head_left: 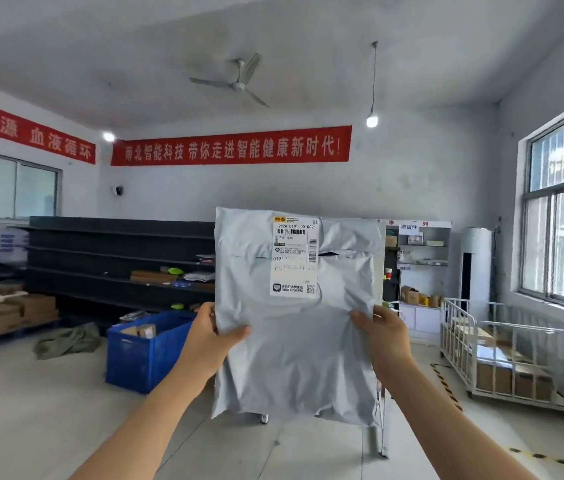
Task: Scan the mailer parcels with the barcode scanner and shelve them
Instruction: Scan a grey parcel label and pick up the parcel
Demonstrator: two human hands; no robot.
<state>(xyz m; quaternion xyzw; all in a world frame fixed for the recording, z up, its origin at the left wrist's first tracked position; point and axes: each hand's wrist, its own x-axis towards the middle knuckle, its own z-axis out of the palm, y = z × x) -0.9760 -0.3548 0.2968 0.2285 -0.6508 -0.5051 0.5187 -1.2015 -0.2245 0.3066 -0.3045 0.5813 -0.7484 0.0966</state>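
Hanging between left hand [211,337] and right hand [384,334] — mailer [294,355]

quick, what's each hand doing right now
Left hand: grips the left edge of the grey mailer parcel.
Right hand: grips the parcel's right edge.

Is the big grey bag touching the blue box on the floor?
Apart. In the head view both hands hold the grey mailer up in the air, while the blue crate sits on the floor farther back, to its left.
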